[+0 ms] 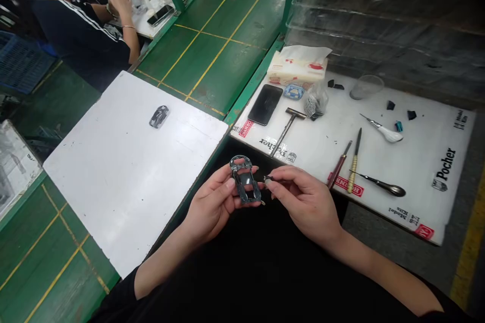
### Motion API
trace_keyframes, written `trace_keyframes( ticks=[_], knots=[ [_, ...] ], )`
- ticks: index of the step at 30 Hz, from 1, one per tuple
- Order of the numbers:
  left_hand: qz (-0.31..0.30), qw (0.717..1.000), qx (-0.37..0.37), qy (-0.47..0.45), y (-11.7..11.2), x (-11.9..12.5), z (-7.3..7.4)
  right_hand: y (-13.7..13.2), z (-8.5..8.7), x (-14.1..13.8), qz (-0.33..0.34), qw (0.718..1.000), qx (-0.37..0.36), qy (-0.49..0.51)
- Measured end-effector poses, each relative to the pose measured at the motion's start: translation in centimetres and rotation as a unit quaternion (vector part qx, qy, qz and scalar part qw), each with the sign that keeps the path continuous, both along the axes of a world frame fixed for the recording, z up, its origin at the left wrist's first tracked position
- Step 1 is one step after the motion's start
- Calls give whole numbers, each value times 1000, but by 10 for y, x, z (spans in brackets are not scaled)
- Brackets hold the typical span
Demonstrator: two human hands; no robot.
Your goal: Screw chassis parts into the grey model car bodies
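My left hand (212,201) is closed around a small dark metal toy-car body (244,179), held upright over my lap. My right hand (303,199) pinches a tiny dark part (268,178) just right of the car body, almost touching it. A second small car body (158,116) lies alone on the white board (125,171) to the left.
On the white work board (417,171) to the right lie a black phone (265,104), a small hammer (288,126), several hand tools (354,161), a tissue pack (297,67), a clear cup (366,86) and small black parts. Another person's hands (119,2) work at the far-left bench.
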State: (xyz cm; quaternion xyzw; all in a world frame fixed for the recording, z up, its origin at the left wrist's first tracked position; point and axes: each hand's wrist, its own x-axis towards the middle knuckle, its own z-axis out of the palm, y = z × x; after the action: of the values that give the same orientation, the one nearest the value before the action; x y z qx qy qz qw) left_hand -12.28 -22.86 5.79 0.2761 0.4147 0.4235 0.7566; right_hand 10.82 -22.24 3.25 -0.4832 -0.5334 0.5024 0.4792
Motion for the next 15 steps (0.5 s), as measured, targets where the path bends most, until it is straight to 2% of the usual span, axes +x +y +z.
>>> trace_keyframes(
  ticks=[7,15],
  knots=[
    [-19,998,63,4,-4,-7,2,2,12,-2,1,997,40,-60],
    [-66,988,121,71,-6,-6,-8,2,16,-1,-14,996,61,-67]
  ],
)
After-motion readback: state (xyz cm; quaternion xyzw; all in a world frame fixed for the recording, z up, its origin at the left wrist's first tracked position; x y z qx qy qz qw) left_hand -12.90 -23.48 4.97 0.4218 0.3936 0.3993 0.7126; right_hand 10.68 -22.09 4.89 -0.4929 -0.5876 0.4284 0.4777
